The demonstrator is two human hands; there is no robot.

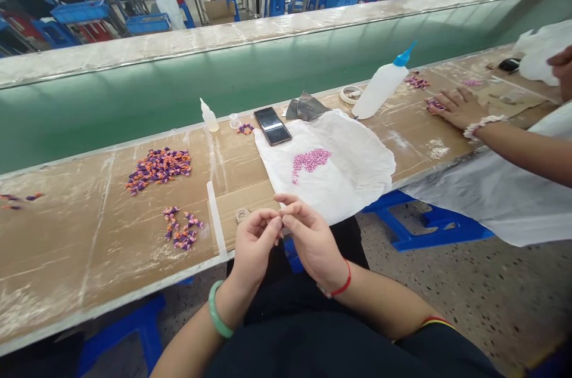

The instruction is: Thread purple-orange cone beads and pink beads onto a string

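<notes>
We pinched a tiny, mostly hidden piece (282,225) between left hand (254,244) and right hand (311,242) fingertips, the left heap (159,168) seemingly done, the far beads (313,160) seemingly unused.

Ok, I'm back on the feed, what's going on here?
The person's left hand and right hand meet at the fingertips, apparently pinching a tiny piece they mostly hide. Pink bits lie on a white sheet ahead; a purple-and-orange heap sits leftward. To the right, a co-worker's hand covers more small pieces.
</notes>
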